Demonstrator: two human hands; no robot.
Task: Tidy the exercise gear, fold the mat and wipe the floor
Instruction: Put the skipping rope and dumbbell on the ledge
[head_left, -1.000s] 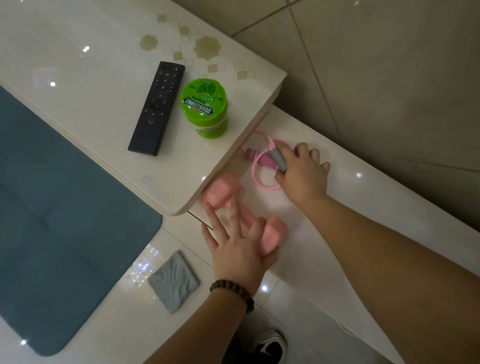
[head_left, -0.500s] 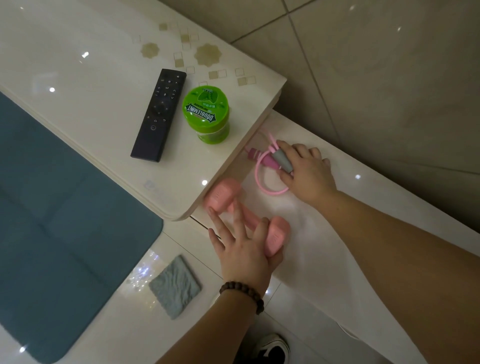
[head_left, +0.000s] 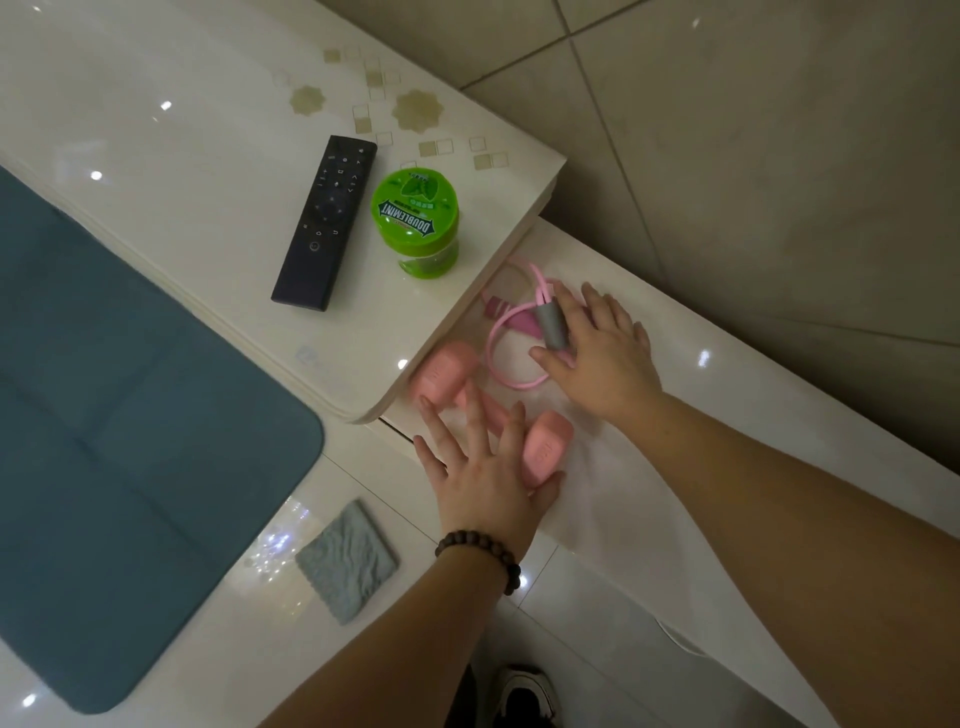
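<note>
A pink dumbbell (head_left: 545, 447) lies on the low cream ledge (head_left: 727, 415), one head tucked under the higher cabinet top. My left hand (head_left: 483, 467) rests over its bar with fingers spread and straight, thumb beside the near head. A coiled pink jump rope (head_left: 501, 358) with a grey handle (head_left: 550, 325) lies just beyond it. My right hand (head_left: 602, 353) lies flat on the rope, the grey handle between thumb and forefinger. The blue mat (head_left: 130, 441) is spread flat on the floor at left. A grey cloth (head_left: 345, 566) lies on the tiles near it.
A black remote (head_left: 324, 223) and a green gum jar (head_left: 415, 223) stand on the cream cabinet top (head_left: 182, 130). A tiled wall rises behind the ledge. My shoe (head_left: 524, 696) shows on the glossy floor at the bottom.
My right hand's fingers have uncurled from the grey handle and now lie flat over the rope. My left hand stays on the dumbbell, which has barely moved.
</note>
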